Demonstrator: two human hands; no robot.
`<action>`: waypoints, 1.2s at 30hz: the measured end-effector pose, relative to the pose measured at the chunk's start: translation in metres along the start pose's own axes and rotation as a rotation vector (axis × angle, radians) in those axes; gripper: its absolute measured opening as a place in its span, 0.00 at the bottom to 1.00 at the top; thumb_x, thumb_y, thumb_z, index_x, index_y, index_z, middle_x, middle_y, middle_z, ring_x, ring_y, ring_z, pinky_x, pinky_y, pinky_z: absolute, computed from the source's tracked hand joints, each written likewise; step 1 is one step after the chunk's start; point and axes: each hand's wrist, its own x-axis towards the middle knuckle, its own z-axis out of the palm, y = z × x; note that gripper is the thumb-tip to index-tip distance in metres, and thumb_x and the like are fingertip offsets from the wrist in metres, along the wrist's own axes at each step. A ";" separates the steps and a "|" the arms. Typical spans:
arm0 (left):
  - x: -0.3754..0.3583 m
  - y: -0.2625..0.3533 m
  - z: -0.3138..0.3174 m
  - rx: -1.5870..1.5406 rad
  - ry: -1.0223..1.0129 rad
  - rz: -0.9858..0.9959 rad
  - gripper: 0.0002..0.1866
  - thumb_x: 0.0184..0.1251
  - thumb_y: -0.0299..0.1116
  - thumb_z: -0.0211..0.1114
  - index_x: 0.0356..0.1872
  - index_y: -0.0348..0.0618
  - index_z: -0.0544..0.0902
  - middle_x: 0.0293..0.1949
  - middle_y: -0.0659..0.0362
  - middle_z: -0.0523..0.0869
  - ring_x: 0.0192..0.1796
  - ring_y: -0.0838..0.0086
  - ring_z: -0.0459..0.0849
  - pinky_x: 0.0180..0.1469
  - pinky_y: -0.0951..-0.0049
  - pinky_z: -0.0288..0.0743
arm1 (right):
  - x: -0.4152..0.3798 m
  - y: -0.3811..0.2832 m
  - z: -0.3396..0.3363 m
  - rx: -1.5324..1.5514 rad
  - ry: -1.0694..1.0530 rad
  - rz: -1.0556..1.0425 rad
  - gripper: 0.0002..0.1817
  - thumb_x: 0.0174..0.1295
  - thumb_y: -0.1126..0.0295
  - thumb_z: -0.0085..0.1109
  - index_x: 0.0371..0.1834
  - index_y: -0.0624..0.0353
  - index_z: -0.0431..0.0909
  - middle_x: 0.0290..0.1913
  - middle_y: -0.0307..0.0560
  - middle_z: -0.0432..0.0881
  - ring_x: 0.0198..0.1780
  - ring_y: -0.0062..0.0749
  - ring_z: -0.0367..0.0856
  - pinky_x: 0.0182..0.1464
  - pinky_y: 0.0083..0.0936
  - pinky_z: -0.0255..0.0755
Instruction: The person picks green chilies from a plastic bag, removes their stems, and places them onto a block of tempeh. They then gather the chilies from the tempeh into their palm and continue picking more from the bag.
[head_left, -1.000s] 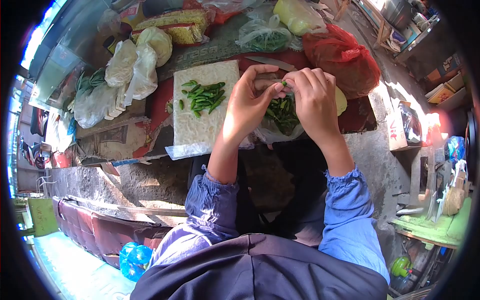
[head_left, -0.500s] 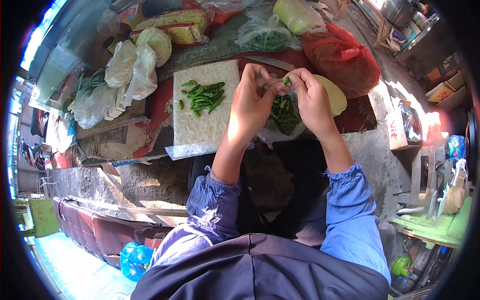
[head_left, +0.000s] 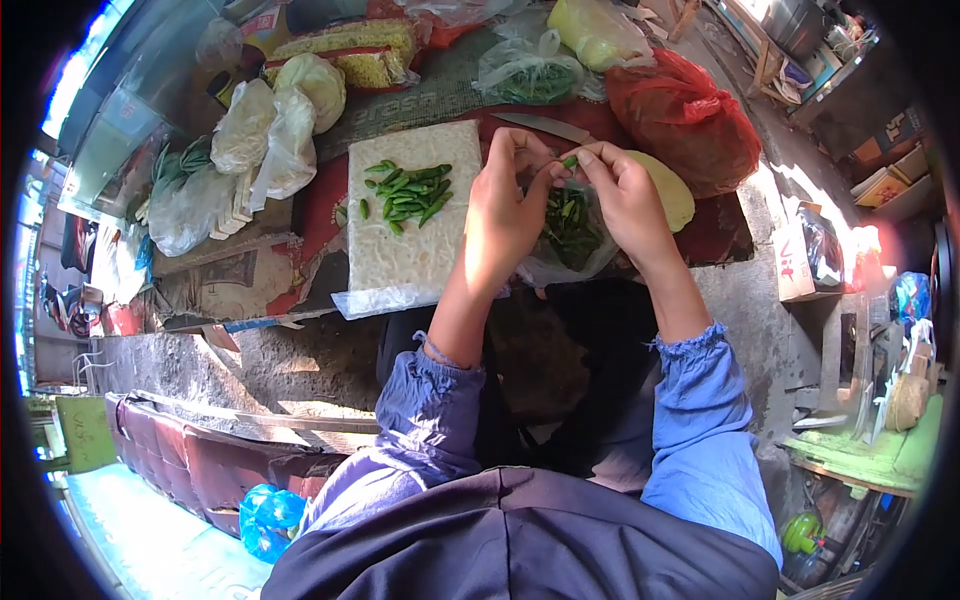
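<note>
Chilli [head_left: 570,161] sits between the fingertips of both hands, above the near edge of the worktop [head_left: 722,228]. The left hand [head_left: 503,208] has thumb and forefinger closed on one end; the right hand [head_left: 632,200] pinches the other, its remaining fingers curled in. Just below them, by the near edge, an open clear bag [head_left: 562,272] holds more chillies [head_left: 570,232]. Left of it, a flat pale slab [head_left: 400,265] in plastic reaches the near edge and carries loose chillies [head_left: 405,192], mostly heaped, with a few strays. Beyond the hands lies a knife [head_left: 543,126]; a red bag [head_left: 690,130] is nearer the right edge.

The chilli should weigh almost nothing. Its skin looks smooth and glossy, so it may roll or slip under a loose pinch; the flesh is probably firm but easily bruised or split by a nail. Its small size leaves room for only the pads of thumb and forefinger: the body is best held lightly around its middle, and any stem gripped close to its base, where it should snap rather than bend. The clear bag looks limp and is better taken by its rim.
</note>
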 end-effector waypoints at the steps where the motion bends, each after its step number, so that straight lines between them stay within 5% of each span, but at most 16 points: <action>1: 0.000 -0.003 -0.001 -0.117 -0.029 -0.060 0.13 0.73 0.17 0.64 0.52 0.35 0.72 0.40 0.52 0.89 0.43 0.69 0.91 0.45 0.70 0.82 | 0.000 -0.002 -0.001 0.001 -0.002 -0.002 0.12 0.81 0.68 0.53 0.48 0.69 0.81 0.40 0.41 0.85 0.46 0.21 0.82 0.51 0.27 0.75; 4: 0.002 -0.005 -0.007 -0.253 -0.092 -0.141 0.13 0.76 0.19 0.62 0.57 0.35 0.75 0.42 0.55 0.89 0.44 0.74 0.89 0.48 0.73 0.82 | -0.004 -0.016 -0.006 -0.214 -0.039 -0.108 0.10 0.77 0.70 0.57 0.50 0.67 0.82 0.41 0.47 0.85 0.48 0.31 0.84 0.52 0.32 0.76; 6: 0.002 -0.005 -0.009 -0.273 -0.130 -0.165 0.13 0.78 0.20 0.61 0.60 0.35 0.76 0.42 0.56 0.89 0.44 0.76 0.88 0.50 0.75 0.81 | -0.006 -0.027 -0.007 -0.580 -0.031 -0.369 0.08 0.73 0.72 0.61 0.49 0.64 0.82 0.43 0.51 0.85 0.49 0.43 0.84 0.52 0.36 0.76; 9: 0.003 -0.007 -0.010 -0.336 -0.207 -0.178 0.13 0.81 0.24 0.58 0.61 0.33 0.80 0.41 0.57 0.88 0.43 0.79 0.85 0.51 0.75 0.80 | -0.003 -0.027 -0.008 -0.645 0.000 -0.456 0.08 0.69 0.73 0.64 0.48 0.62 0.82 0.43 0.50 0.85 0.49 0.48 0.82 0.52 0.39 0.76; 23: 0.002 -0.006 -0.020 -0.246 -0.330 -0.249 0.15 0.84 0.33 0.58 0.57 0.31 0.85 0.38 0.64 0.85 0.43 0.81 0.80 0.51 0.78 0.75 | -0.003 -0.030 -0.008 -0.657 -0.022 -0.495 0.06 0.67 0.75 0.66 0.45 0.61 0.84 0.41 0.48 0.85 0.46 0.46 0.82 0.50 0.41 0.75; 31: 0.001 0.002 -0.021 -0.112 -0.316 -0.256 0.13 0.80 0.30 0.64 0.56 0.33 0.86 0.39 0.62 0.89 0.44 0.81 0.83 0.52 0.77 0.77 | -0.005 -0.029 -0.009 -0.647 -0.017 -0.462 0.04 0.68 0.74 0.65 0.41 0.62 0.82 0.39 0.49 0.84 0.46 0.48 0.81 0.49 0.41 0.75; 36: 0.000 0.003 -0.017 0.010 -0.220 -0.153 0.11 0.76 0.26 0.65 0.54 0.34 0.88 0.40 0.57 0.91 0.43 0.78 0.87 0.50 0.75 0.80 | -0.006 -0.027 -0.002 -0.829 0.048 -0.612 0.04 0.70 0.74 0.62 0.42 0.62 0.79 0.38 0.49 0.82 0.43 0.48 0.79 0.51 0.42 0.73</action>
